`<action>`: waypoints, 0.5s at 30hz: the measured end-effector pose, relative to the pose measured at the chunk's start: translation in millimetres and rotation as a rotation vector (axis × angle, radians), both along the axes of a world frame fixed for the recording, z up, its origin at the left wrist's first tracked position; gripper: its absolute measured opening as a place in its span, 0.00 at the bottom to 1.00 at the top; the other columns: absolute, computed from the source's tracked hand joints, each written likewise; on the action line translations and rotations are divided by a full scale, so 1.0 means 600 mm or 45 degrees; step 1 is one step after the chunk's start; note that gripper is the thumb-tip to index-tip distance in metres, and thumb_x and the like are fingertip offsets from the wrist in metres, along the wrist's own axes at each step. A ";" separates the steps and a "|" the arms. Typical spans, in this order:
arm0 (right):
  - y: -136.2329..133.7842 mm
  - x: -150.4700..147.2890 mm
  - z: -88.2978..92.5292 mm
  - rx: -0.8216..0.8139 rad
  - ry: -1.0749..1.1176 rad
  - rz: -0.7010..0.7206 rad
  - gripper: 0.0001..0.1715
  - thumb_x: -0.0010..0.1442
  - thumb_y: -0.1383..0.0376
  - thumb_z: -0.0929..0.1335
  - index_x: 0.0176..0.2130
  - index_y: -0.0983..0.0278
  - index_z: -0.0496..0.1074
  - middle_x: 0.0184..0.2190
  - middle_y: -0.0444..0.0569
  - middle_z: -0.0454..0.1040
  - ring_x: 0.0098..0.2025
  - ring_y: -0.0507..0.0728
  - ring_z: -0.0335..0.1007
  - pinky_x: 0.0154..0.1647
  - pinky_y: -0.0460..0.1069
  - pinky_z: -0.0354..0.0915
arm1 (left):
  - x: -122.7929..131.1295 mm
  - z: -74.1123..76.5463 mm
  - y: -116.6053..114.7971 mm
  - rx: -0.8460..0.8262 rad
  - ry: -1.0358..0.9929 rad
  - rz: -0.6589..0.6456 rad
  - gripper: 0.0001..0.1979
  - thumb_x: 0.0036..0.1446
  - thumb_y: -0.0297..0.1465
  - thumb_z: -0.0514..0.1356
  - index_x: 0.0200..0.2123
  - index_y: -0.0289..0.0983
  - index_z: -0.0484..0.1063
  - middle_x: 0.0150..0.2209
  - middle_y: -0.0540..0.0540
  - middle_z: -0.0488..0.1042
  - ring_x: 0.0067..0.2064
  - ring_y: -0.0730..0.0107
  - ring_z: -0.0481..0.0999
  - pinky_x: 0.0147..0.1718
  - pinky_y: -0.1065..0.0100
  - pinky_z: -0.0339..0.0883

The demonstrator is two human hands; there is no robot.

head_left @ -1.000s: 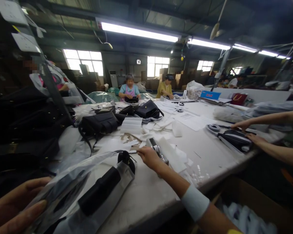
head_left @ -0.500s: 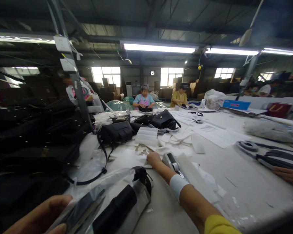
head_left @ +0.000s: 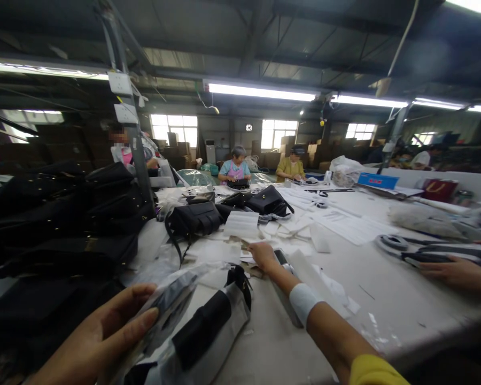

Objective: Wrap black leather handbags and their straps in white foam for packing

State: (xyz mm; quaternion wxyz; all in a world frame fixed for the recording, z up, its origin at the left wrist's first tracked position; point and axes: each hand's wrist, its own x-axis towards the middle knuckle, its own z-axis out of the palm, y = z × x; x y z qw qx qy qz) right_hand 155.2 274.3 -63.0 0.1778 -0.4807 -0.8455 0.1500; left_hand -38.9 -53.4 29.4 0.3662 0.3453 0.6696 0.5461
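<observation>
My left hand [head_left: 116, 323] pinches a clear plastic bag [head_left: 174, 297] between thumb and fingers; something dark shows through the film. Beside it lies a black handbag [head_left: 204, 326], partly wrapped in pale sheet material, its far end bare with a strap and a small gold fitting. Stretched to the table's middle, my right hand [head_left: 263, 255] has its fingers closed at a scatter of small brown pieces [head_left: 246, 258] and white sheets. Whatever sits between those fingertips is too small to make out. A grey and black handheld device [head_left: 281, 258] is partly hidden behind my right forearm.
Black bags [head_left: 68, 251] are piled at left. More black handbags [head_left: 196, 218] and white foam sheets [head_left: 242, 223] cover the table [head_left: 344, 262] ahead. At right, a co-worker's hand [head_left: 457, 272] rests on a black-and-white striped strap [head_left: 449, 251]. Other people work across the table.
My left hand has risen and moved right with the plastic bag. My right hand has shifted slightly right among the brown pieces. The view has turned a little, and the co-worker's hand shows more.
</observation>
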 end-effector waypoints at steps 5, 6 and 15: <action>-0.095 0.062 0.048 -0.097 0.578 0.055 0.23 0.69 0.54 0.60 0.48 0.68 0.73 0.38 0.53 0.79 0.39 0.57 0.76 0.41 0.51 0.71 | 0.030 0.031 -0.004 0.038 -0.090 0.052 0.28 0.40 0.49 0.72 0.43 0.42 0.75 0.39 0.46 0.81 0.40 0.54 0.81 0.35 0.65 0.75; -0.127 0.075 0.055 -0.134 0.677 0.095 0.25 0.69 0.52 0.60 0.48 0.68 0.72 0.38 0.53 0.79 0.38 0.56 0.76 0.38 0.49 0.71 | 0.033 0.034 -0.006 0.039 -0.103 0.044 0.28 0.40 0.48 0.72 0.43 0.42 0.75 0.38 0.46 0.81 0.40 0.54 0.81 0.35 0.66 0.75; -0.374 0.069 0.081 -0.885 1.071 0.534 0.20 0.58 0.51 0.71 0.35 0.66 0.73 0.27 0.48 0.77 0.24 0.52 0.70 0.23 0.45 0.63 | 0.038 0.038 -0.013 0.105 -0.030 -0.136 0.27 0.45 0.46 0.71 0.46 0.39 0.75 0.43 0.45 0.80 0.40 0.60 0.79 0.37 0.68 0.71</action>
